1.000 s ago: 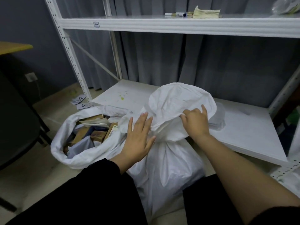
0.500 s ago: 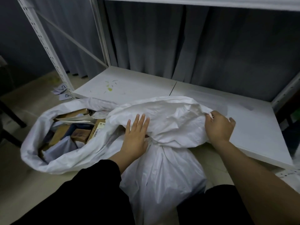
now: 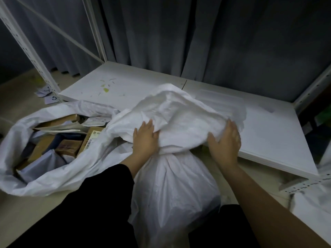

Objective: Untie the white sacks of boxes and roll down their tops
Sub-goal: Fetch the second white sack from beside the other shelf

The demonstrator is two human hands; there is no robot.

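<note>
Gripping the tied sack (image 3: 172, 190) by its loose top, left hand (image 3: 146, 140) and right hand (image 3: 226, 143) flank its neck.

- You're working in dim, bluish light — the curtain (image 3: 223, 36) goes nearly black.
- Your white sack (image 3: 179, 113) is brightest.
- Shelf posts (image 3: 26, 51) bow at the edges; detail is soft.
</note>
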